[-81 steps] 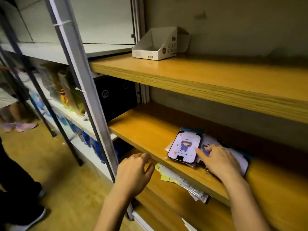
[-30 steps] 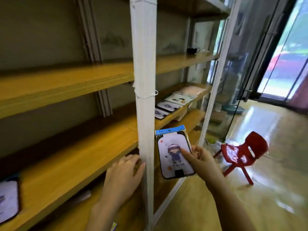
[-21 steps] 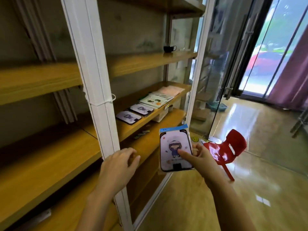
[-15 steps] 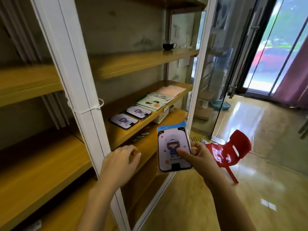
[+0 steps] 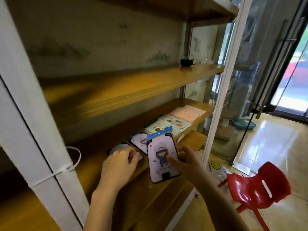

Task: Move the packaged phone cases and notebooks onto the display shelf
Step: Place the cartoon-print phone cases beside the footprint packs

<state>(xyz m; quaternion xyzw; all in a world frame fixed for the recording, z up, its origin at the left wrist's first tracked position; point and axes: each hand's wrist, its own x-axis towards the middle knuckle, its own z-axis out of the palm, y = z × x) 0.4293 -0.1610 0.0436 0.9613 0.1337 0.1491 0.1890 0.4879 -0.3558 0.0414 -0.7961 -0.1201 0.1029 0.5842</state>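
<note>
My right hand (image 5: 186,162) holds a packaged phone case (image 5: 162,157) with a cartoon girl and a blue header, thumb on its face, just in front of the wooden display shelf (image 5: 93,162). My left hand (image 5: 120,164) rests with fingers on another packaged case (image 5: 116,147) lying on that shelf. A second case (image 5: 139,141) lies beside it. Further right on the shelf lie pale green notebooks (image 5: 168,125) and a pink one (image 5: 187,112).
A white metal upright (image 5: 38,130) with a cable tie stands at the left. A black cup (image 5: 187,61) sits on the shelf above. A red plastic chair (image 5: 256,189) stands on the glossy floor at the right, near glass doors (image 5: 266,80).
I took a case off the earlier shelf and carried it rightward past the upright. Since half a second ago both hands have reached forward to the shelf with the laid-out cases; my left hand now touches one.
</note>
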